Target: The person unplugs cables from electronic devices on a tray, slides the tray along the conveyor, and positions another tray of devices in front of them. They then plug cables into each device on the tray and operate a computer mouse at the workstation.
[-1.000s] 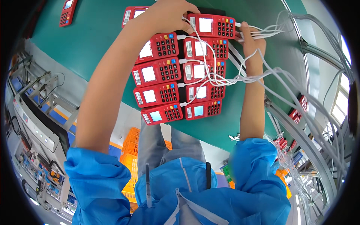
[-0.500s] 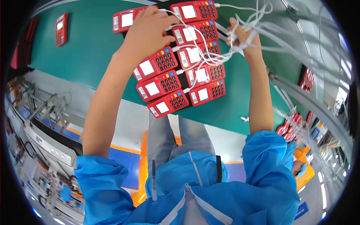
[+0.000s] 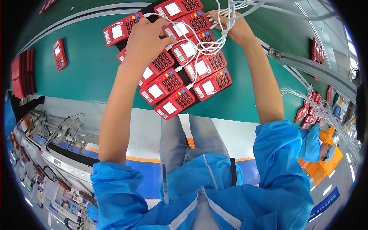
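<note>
Green bench (image 3: 88,73) fills the upper frame, curved by the lens, with a grey rail (image 3: 295,61) running along its right side. Near the top centre sits a block of red terminals (image 3: 180,65), two columns side by side on a dark tray (image 3: 183,78), each with a small screen and a keypad; the bottom pair overhangs the near bench edge. One terminal (image 3: 119,30) lies at the block's upper left, touching it. Left hand (image 3: 147,38) lies flat, palm down, fingers spread over the left column's upper units, pressing on them rather than gripping anything. Right hand (image 3: 232,27) is at the block's upper right, fingers curled closed round a bundle of white cables (image 3: 226,15); the cables fan from that hand down across the right column to plugs (image 3: 190,85) at the terminals' sides, and away to the upper right. A lone terminal (image 3: 59,54) lies on the bench well to the left, apart from the block. A red stack (image 3: 21,74) sits at the far left bench edge. More red units and white cable (image 3: 310,105) hang off the right, near another person in a blue coat (image 3: 312,142). Orange crate (image 3: 326,165) is beside that person.
</note>
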Tool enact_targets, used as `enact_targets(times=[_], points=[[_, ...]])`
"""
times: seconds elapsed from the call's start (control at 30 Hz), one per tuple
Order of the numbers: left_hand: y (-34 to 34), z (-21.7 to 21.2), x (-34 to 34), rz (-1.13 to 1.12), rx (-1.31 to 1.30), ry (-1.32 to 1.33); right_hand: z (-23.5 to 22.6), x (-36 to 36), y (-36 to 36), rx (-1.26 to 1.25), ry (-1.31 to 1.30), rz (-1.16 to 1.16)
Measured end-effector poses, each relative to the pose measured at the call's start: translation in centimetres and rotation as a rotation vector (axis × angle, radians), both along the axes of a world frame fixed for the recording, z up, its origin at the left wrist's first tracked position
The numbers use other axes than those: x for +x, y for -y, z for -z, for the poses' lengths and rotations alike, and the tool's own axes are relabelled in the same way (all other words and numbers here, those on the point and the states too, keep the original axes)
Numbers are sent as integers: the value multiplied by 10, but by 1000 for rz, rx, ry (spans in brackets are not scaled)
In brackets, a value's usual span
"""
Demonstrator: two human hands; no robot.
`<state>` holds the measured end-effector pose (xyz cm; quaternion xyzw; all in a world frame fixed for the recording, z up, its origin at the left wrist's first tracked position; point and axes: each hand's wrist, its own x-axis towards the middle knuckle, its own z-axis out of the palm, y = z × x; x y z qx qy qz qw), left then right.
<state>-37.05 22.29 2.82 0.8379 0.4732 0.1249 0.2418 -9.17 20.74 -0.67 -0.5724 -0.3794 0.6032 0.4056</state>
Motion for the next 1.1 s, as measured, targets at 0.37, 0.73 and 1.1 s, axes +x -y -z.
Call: enact_targets(times=[0.37, 0.73, 1.1], points=[[6, -1, 3, -85, -80, 26, 25, -1, -12, 88, -121, 23], [4, -2, 9, -91, -130, 70, 5, -24, -12, 18, -143, 155], [40, -22, 16, -103, 126, -38, -29, 22, 17, -186, 78, -315]])
